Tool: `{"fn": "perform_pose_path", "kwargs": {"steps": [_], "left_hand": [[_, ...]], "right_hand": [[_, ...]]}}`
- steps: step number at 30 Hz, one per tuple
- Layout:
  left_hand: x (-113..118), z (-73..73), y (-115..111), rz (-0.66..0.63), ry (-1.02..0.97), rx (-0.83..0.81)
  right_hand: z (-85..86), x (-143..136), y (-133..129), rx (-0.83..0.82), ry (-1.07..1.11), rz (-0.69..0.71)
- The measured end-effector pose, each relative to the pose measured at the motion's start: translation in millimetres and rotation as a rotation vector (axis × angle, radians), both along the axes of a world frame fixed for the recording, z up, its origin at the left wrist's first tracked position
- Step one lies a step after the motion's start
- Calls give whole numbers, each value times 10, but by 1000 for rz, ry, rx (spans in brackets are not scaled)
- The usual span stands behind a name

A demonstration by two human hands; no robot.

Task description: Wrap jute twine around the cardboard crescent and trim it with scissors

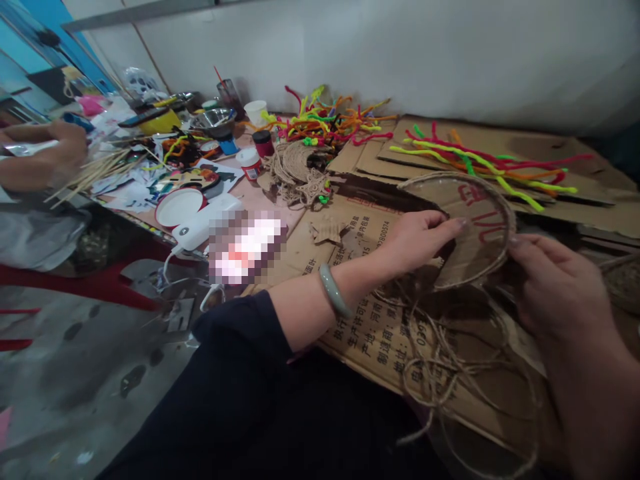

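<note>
A crescent-shaped cardboard piece (pixel 480 233) with red writing has twine running along its outer edge. My left hand (pixel 433 233) grips it at the inner side, thumb on top. At the right rim, my right hand (pixel 545 273) pinches the edge, with its fingertips at the twine. Loose loops of twine (pixel 445 373) hang below the piece and lie over the printed cardboard sheet (pixel 375 327). Left of my left hand, a small cardboard star (pixel 329 231) lies on the sheet.
Colourful fuzzy stems (pixel 480 160) lie behind the crescent. Twine-wrapped shapes (pixel 295 167), a red-and-white jar (pixel 249 163), a round white lid (pixel 180 207), a white power strip (pixel 207 223) and thin sticks (pixel 100 167) are leftward. Another person's arm (pixel 45 157) shows at far left.
</note>
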State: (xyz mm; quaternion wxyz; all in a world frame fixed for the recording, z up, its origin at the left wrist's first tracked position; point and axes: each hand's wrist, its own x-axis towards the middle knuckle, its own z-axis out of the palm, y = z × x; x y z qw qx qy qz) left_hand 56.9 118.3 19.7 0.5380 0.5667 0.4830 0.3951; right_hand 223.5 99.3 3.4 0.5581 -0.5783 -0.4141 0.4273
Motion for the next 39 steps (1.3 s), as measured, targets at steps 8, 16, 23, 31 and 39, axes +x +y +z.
{"fn": "perform_pose_path", "kwargs": {"steps": [8,16,23,31,39], "left_hand": [[4,-16,-8,-26,11,-7],[13,-10,-17,-17,-16,-22],[7,-14,-8,-33,-18,-8],[-22,-10,-41,-80,-40,-40],[-33,78,-90,-110,101,-20]], "right_hand": [[57,-64,-10,-68,6,-49],[46,-57,-3,-25,24,-51],[20,-24,8,-35,18,-47],[50,-54,-22,-122,18,40],[21,-6,-16,-20,21,32]]}}
